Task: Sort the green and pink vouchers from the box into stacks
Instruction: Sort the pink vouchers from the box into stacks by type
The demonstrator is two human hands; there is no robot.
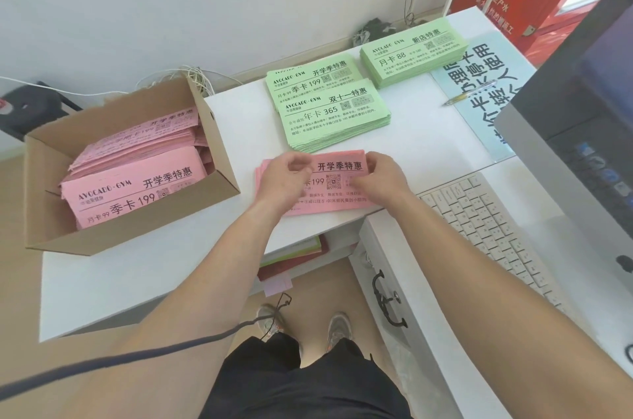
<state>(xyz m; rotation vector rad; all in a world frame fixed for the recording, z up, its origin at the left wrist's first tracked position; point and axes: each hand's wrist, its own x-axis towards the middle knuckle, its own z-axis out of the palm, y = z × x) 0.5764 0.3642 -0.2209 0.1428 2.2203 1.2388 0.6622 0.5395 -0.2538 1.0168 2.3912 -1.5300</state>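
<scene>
Bare forearms, black shorts, grey trainers (orange trim), dark cable

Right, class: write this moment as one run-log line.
left hand: grips pink voucher stack | right hand: grips same stack | cardboard box: holds pink vouchers | green voucher stacks: three on desk

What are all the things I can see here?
cardboard box: one, brown, left on the table
pink vouchers: many, pink, inside the cardboard box
green voucher stacks: three, green, back of the table
pink voucher stack: one, pink, table's front edge
pen: one, yellowish, on the blue sign
keyboard: one, white, right side
monitor: one, grey, far right
shoes: two, grey, floor below
left hand: one, grips the pink voucher stack's left
right hand: one, grips its right
</scene>
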